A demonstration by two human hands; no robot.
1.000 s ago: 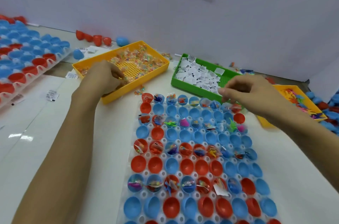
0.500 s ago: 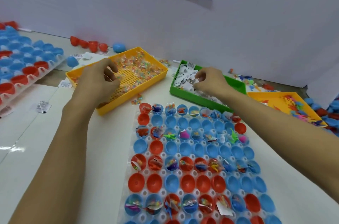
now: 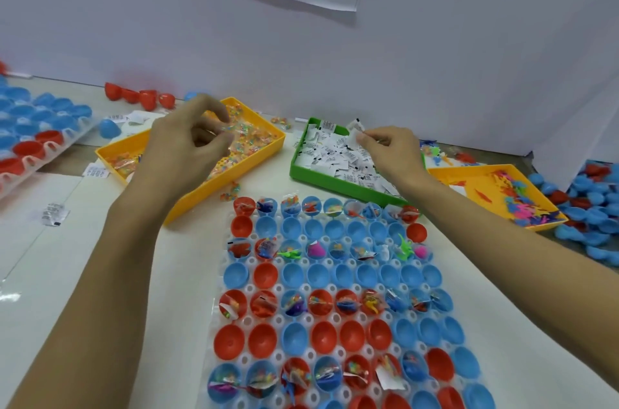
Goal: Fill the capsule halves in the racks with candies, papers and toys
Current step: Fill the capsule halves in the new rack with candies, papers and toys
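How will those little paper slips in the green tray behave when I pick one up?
Probably very light and floppy: the paper slips lie crumpled and overlapping in the green tray. The one pinched by the right hand looks bent, so several may lift together.

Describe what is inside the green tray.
The green tray holds loose white paper slips. The right hand pinches one and covers the slips beneath it.

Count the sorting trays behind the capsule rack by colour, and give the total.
Yellow trays: 2 (candy tray, toy tray)
Green trays: 1 (paper tray)
Total: 3
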